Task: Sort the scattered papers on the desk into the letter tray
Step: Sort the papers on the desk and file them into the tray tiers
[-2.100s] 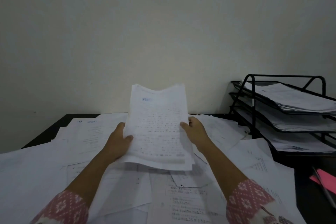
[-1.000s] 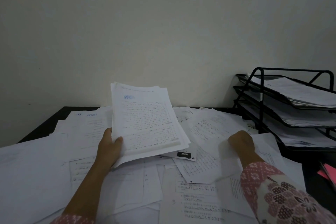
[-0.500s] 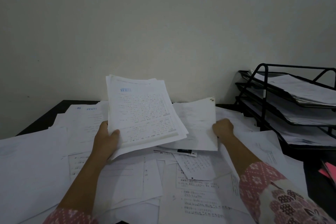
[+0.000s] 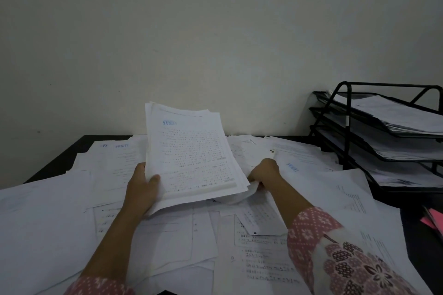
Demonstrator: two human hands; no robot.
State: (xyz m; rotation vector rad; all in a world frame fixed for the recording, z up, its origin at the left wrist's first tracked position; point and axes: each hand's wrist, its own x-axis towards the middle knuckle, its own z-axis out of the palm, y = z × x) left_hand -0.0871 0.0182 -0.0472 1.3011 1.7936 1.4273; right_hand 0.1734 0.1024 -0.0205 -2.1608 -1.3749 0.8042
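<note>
Where the scattered papers (image 4: 45, 227) thin out at the far left, a dark wedge of bare counter (image 4: 61, 157) shows along the back edge by the wall. Elsewhere the sheets overlap right down to the near edge. Above them, clear of the surface, the left hand (image 4: 141, 190) grips the lower left corner of a stack of papers (image 4: 191, 158) with the thumb on the printed top page. The stack tilts up toward the wall and its edges are slightly fanned. Just beside its lower right corner, the right hand (image 4: 263, 175) is curled round the crumpled edge of a loose sheet (image 4: 243, 196) that lies partly under the stack. Further right, more sheets cover the counter up to the foot of the letter tray (image 4: 348, 127). It is a black wire rack of three tiers against the wall, each tier holding paper, with open air between it and the hands. Nearer than the tray, a bare strip of counter reaches the right edge, where something pink (image 4: 432, 221) lies.
</note>
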